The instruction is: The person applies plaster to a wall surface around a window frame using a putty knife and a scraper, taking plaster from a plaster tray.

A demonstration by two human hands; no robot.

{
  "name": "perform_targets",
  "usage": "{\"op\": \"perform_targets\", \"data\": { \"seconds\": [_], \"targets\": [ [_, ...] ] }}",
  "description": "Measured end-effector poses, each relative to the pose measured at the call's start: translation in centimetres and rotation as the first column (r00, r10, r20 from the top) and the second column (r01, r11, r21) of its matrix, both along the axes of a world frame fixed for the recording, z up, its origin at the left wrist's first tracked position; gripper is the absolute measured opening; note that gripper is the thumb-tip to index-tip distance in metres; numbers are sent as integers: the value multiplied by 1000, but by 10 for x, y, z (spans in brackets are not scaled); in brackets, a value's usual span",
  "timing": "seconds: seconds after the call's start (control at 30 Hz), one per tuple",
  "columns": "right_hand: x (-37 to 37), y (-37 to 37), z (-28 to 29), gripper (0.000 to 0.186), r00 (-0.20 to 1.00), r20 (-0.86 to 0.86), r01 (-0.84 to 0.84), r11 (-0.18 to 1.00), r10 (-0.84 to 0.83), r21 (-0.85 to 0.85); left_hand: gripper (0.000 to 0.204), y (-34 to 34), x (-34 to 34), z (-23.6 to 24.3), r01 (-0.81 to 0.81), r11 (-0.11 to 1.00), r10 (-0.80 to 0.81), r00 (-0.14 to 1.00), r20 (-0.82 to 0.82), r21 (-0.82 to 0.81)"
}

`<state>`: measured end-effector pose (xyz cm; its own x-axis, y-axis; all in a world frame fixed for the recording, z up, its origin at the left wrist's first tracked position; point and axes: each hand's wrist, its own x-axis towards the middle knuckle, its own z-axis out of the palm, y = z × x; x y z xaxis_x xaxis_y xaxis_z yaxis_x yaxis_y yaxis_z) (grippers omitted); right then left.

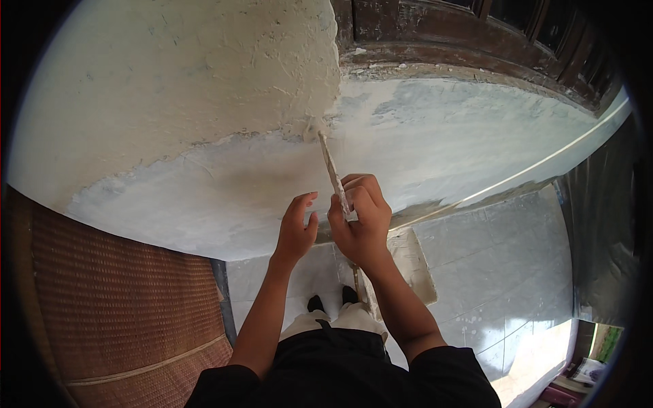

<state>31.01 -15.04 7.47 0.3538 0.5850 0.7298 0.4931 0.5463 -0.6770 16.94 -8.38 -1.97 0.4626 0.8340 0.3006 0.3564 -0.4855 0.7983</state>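
Note:
My right hand (362,221) is closed around a plastering trowel (331,163), seen nearly edge-on as a long, thin blade coated in pale plaster. Its far tip touches or nearly touches the wall at a small blob of wet plaster (314,128). That blob lies on the border between rough cream plaster (224,75) above and smoother whitish wall (204,183) below. Just left of the trowel, my left hand (297,224) is held in front of the wall, fingers curved and apart, with nothing in it. The trowel's handle is hidden by my right hand.
Dark wooden window frame (435,54) sits at the upper right, its sill crusted with plaster. On the grey tiled floor (476,258) by my feet lies a plaster-smeared tray or board (425,275). A woven mat (122,299) stands at left; dark sheeting (605,231) hangs at right.

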Motion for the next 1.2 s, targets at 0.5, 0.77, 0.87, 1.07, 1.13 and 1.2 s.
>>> {"op": "perform_targets", "data": {
  "seconds": [0.5,0.77,0.87,1.07,1.13,1.2],
  "targets": [
    [-48,63,-9,21,799,429,260,885,-422,385,40,25,-51,24,-93,994,93,996,-4,65],
    [-60,83,-15,17,746,472,330,877,-470,350,40,32,-64,23,-75,993,73,997,22,93],
    [-62,89,-16,16,761,477,320,894,-441,314,40,37,-69,20,-66,992,66,998,12,105],
    [-58,90,-18,16,754,510,325,910,-414,258,38,45,-67,19,-47,994,45,999,20,94],
    [-59,86,-17,16,755,512,323,912,-410,254,38,47,-68,18,-51,995,49,999,20,81],
    [-61,77,-15,17,767,478,318,900,-429,298,36,50,-68,18,-51,997,49,998,48,52]
  ]
}}
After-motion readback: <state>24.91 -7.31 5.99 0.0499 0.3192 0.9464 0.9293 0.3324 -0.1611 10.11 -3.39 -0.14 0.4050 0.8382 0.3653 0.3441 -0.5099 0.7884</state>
